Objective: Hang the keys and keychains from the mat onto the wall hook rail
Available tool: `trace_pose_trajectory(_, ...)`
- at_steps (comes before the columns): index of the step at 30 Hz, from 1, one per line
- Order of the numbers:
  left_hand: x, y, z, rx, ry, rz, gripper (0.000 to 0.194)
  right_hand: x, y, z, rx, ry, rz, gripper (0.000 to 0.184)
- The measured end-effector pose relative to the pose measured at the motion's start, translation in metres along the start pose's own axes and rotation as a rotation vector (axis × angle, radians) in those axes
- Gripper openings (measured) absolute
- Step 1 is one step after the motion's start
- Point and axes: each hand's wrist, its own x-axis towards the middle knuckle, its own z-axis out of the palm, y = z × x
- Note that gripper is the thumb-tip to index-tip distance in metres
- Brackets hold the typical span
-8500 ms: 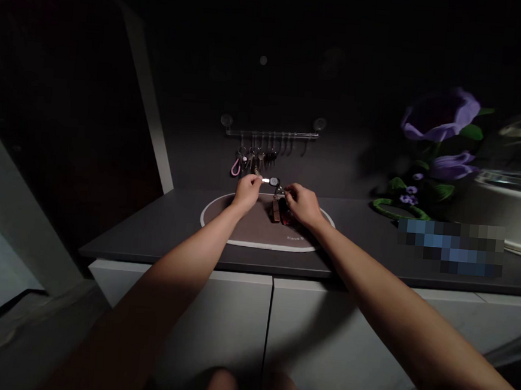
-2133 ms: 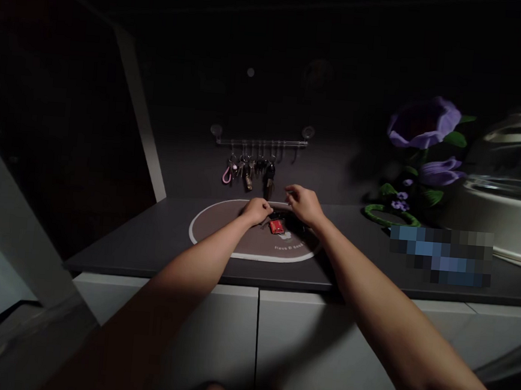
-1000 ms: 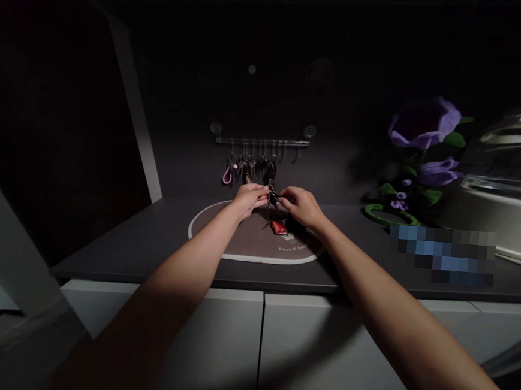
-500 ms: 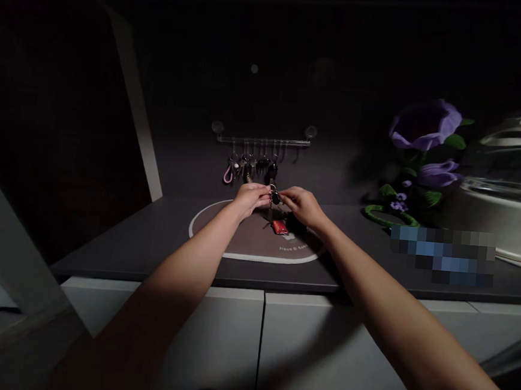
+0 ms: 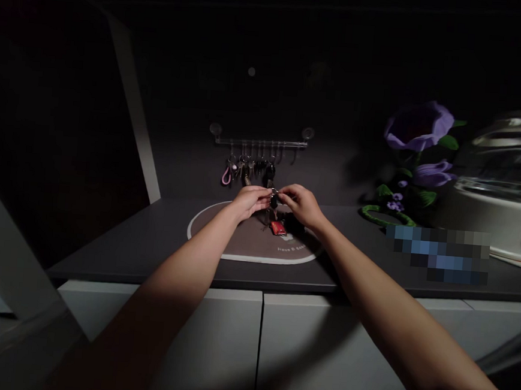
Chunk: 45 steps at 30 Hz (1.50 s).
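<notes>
My left hand (image 5: 251, 202) and my right hand (image 5: 302, 203) meet over an oval brown mat with a pale border (image 5: 239, 241). Between their fingertips they pinch a key ring (image 5: 274, 192), from which a black fob (image 5: 274, 201) and keys dangle. Below the fob is a red tag (image 5: 278, 227); whether it touches the mat I cannot tell. Just behind my hands, several bunches of keys (image 5: 246, 167) hang from a clear hook rail (image 5: 262, 142) on the dark wall. One bunch carries a pink loop (image 5: 226, 175).
Purple artificial flowers (image 5: 419, 129) with a green ring base stand on the counter (image 5: 117, 238) to the right. Beside them is a white appliance with a glass lid (image 5: 503, 208). A blurred-out patch (image 5: 436, 254) lies before it. White cabinet doors (image 5: 213, 335) are below the counter edge.
The black fob has swung slightly lower, and more of the ring shows between my fingertips. Both hands stay almost in place; the whole view has shifted a little.
</notes>
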Motion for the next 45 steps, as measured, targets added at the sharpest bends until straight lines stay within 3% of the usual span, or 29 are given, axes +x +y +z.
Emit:
trace_pose_trajectory(12, 0.000, -0.004, -0.001, 0.259, 0.052, 0.028, 0.006, 0.003, 0.005, 0.006, 0.485, 0.056, 0.239, 0.024)
trace_pose_trajectory(19, -0.001, -0.002, 0.004, 0.426, 0.000, 0.379, 0.020, 0.003, 0.001, 0.005, 0.548, 0.060, 0.261, 0.028)
trace_pose_trajectory(23, -0.003, 0.000, 0.007, 0.473, -0.008, 0.485, 0.018, 0.002, 0.001, 0.005, 0.528, 0.080, 0.278, 0.029)
trace_pose_trajectory(28, 0.000, -0.003, 0.009, 0.482, 0.039, 0.441, 0.012, 0.002, 0.001, 0.008, 0.630, 0.088, 0.321, 0.031)
trace_pose_trajectory(39, 0.003, -0.007, 0.013, 0.227, 0.064, 0.328, 0.016, 0.006, 0.000, 0.013, 0.710, 0.142, 0.375, 0.031)
trace_pose_trajectory(45, 0.005, -0.005, 0.011, 0.203, 0.216, 0.303, 0.007, 0.027, 0.000, 0.015, 0.826, 0.138, 0.426, 0.031)
